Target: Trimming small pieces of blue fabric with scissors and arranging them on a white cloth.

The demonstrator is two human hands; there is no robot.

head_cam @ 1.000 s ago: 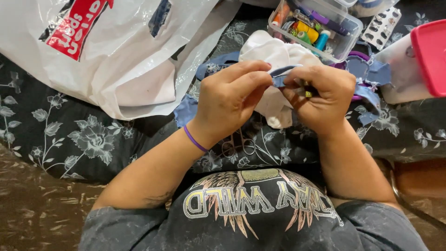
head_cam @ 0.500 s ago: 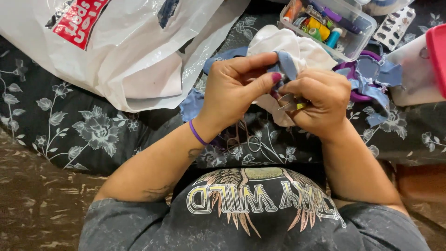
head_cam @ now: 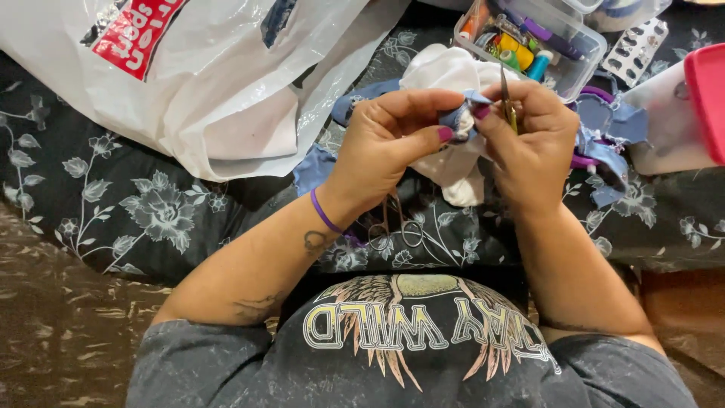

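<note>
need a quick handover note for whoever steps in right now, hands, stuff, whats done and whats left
Left hand: pinching a small piece of blue fabric between thumb and fingers.
Right hand: holding a thin metal tool upright against the same piece; whether it is small scissors or tweezers is unclear.
Nearby: white cloth under the hands, more blue pieces to the right, open clear box of sewing bits above, scissors on the dark floral cloth, white plastic bag on the left.
Done: cannot tell how far the piece has got.
Left: the piece is not yet put down.
</note>
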